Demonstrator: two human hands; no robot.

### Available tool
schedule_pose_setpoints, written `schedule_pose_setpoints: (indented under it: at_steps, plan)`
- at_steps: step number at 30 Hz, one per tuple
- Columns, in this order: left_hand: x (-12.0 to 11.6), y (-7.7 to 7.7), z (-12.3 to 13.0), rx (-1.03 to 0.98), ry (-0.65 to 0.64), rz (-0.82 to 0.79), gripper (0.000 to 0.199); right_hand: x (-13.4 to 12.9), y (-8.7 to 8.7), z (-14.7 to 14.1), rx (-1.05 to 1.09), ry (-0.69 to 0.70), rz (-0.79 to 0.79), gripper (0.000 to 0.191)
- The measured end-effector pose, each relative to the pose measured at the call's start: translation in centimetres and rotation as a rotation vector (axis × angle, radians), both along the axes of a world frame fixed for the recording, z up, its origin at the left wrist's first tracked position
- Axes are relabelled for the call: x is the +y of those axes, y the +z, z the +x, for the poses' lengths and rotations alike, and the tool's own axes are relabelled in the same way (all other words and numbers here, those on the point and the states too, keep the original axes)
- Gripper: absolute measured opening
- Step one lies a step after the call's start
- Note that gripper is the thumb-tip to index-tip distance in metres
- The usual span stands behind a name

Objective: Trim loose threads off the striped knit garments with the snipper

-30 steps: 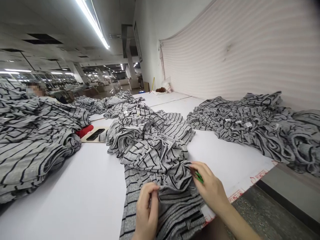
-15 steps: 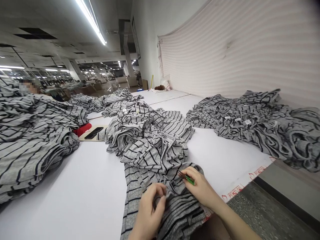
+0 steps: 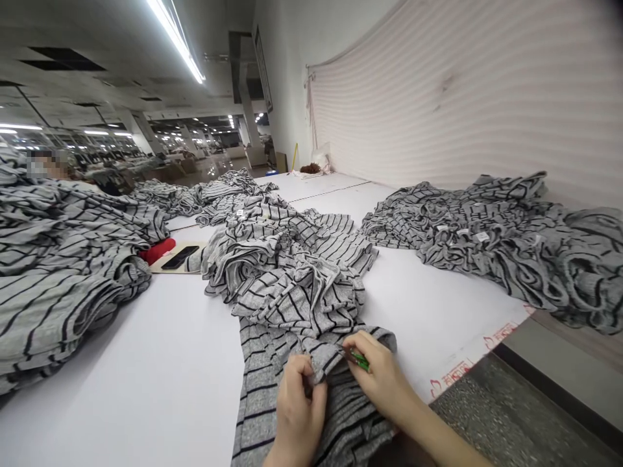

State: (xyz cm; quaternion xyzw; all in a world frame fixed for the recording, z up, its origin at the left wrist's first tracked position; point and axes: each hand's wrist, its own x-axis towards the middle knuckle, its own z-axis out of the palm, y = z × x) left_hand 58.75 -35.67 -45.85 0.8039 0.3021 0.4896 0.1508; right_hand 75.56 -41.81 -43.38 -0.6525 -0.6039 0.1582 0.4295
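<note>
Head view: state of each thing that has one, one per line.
Left hand: closed, pinching fabric
Right hand: closed around the tool
Green-handled tool: gripped; blades open or shut, cannot tell
Striped fabric: bunched between the hands
Phone: lying flat, screen dark
Left pile: heaped, layered
Right pile: heaped, crumpled
Nearest ceiling light: on

Left hand (image 3: 300, 407): sits curled in a pinch. Right hand (image 3: 378, 375): near it, curled in a grip; forearm (image 3: 431, 425) slants from lower right.
</note>
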Motion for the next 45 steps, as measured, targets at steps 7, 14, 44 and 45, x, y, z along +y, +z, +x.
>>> schedule_pose_setpoints:
  at_steps: [7, 14, 44, 45]
  plan:
    - [0.5, -0.1, -1.4, 0.073, -0.049, 0.197, 0.022, -1.2, 1.4, 0.3, -0.105, 0.03, -0.106, 0.02]
    - [0.4, -0.4, -1.5, 0.058, -0.079, 0.162, 0.023, -1.2, 2.8, -0.8, -0.13, 0.138, -0.162, 0.017]
    - [1.1, 2.0, -0.5, -0.339, -0.211, -1.118, 0.048, 0.4, 3.1, 0.4, -0.076, 0.152, -0.134, 0.015]
    - [1.1, 2.2, -0.5, -0.342, -0.217, -1.127, 0.048, 0.3, 3.2, 0.3, -0.116, 0.162, -0.134, 0.017]
